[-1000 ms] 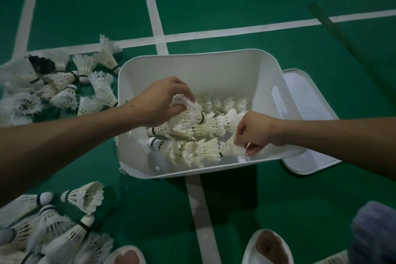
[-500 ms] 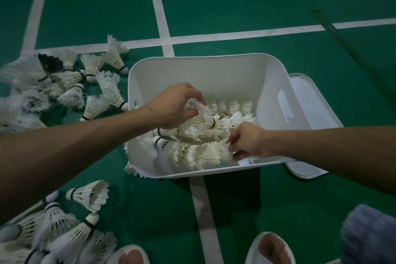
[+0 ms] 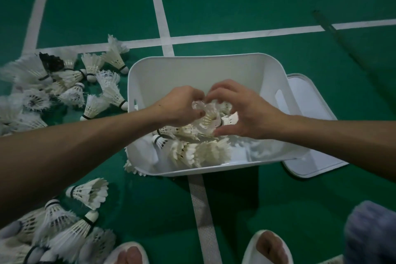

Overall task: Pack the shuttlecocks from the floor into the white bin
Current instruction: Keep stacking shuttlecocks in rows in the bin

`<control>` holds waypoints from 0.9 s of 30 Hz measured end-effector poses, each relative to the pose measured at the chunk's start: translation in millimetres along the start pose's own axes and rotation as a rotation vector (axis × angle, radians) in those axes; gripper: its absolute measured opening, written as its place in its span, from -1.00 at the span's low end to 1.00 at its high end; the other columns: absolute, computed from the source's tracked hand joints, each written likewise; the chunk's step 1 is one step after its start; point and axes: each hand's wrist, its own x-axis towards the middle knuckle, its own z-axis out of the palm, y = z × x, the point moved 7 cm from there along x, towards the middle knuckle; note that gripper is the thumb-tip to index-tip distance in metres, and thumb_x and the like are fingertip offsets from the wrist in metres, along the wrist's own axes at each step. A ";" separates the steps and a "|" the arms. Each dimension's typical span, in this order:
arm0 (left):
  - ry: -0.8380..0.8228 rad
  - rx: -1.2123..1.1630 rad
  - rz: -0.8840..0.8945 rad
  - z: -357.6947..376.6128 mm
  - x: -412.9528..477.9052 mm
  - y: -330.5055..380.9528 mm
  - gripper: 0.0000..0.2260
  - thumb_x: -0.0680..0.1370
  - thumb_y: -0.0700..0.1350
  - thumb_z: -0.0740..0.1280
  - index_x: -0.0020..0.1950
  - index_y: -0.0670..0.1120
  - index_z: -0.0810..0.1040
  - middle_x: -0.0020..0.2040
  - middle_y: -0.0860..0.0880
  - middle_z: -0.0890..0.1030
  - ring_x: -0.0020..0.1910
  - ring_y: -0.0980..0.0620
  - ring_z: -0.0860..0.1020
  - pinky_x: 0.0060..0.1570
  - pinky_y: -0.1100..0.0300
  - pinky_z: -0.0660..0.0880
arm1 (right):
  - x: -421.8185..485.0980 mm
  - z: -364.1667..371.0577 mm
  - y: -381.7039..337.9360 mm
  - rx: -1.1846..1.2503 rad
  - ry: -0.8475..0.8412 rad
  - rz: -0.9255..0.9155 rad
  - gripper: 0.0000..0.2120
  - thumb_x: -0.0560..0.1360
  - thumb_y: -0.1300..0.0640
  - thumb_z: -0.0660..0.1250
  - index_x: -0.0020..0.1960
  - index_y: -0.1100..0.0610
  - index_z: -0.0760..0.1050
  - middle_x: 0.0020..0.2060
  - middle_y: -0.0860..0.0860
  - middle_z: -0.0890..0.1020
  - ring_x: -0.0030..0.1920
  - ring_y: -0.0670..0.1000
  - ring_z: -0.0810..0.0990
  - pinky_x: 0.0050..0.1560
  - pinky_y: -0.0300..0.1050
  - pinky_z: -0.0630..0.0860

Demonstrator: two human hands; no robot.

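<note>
The white bin stands on the green court floor with rows of white shuttlecocks lying inside. Over its middle my left hand and my right hand meet around one stack of shuttlecocks. Both hands curl round this stack, left from the left side, right from the right with thumb below. Loose shuttlecocks lie on the floor in a pile left of the bin and another pile at the near left.
A white lid lies flat on the floor against the bin's right side. White court lines cross behind the bin. My two feet in white slippers are at the bottom edge; a blurred bluish cloth is bottom right.
My right hand left the front row near the bin's front edge and moved up and left to join my left hand on the stack. The view shifted slightly.
</note>
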 end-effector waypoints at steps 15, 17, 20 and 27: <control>-0.069 0.013 0.004 1.3 -11.9 -7.1 -0.65 0.43 -0.12 0.47 0.19 0.03 0.52 0.22 -0.04 0.49 -0.04 0.06 0.50 -0.02 0.20 0.42 | -21.9 -10.7 56.7 -0.140 0.041 0.464 -0.81 0.46 0.06 0.45 -0.18 0.19 0.69 0.13 0.06 0.59 0.07 0.00 0.55 0.07 -0.23 0.38; -0.088 0.035 0.013 5.9 -12.5 -8.7 -0.66 0.44 -0.07 0.47 0.19 0.04 0.52 0.22 -0.04 0.49 -0.04 0.05 0.54 0.02 0.16 0.45 | -26.0 -8.0 64.2 -0.145 0.005 0.545 -0.79 0.45 0.10 0.45 -0.23 0.25 0.68 -0.09 0.10 0.67 -0.08 0.04 0.62 -0.16 -0.20 0.46; -0.105 0.055 0.023 9.6 -14.2 -10.3 -0.62 0.43 -0.03 0.48 0.21 0.06 0.50 0.22 -0.05 0.49 -0.05 0.06 0.55 0.07 0.13 0.46 | -31.0 -2.9 71.3 -0.139 -0.048 0.624 -0.81 0.45 0.14 0.43 -0.23 0.26 0.67 -0.26 0.11 0.69 -0.25 0.03 0.61 -0.32 -0.20 0.44; -0.107 0.066 0.031 14.5 -13.0 -12.7 -0.59 0.41 -0.02 0.50 0.22 0.06 0.49 0.21 -0.04 0.49 -0.06 0.07 0.50 0.06 0.11 0.46 | -49.2 7.5 86.2 -0.111 -0.131 0.777 -0.82 0.43 0.19 0.42 -0.27 0.29 0.58 -0.40 0.13 0.60 -0.37 0.06 0.55 -0.29 -0.12 0.49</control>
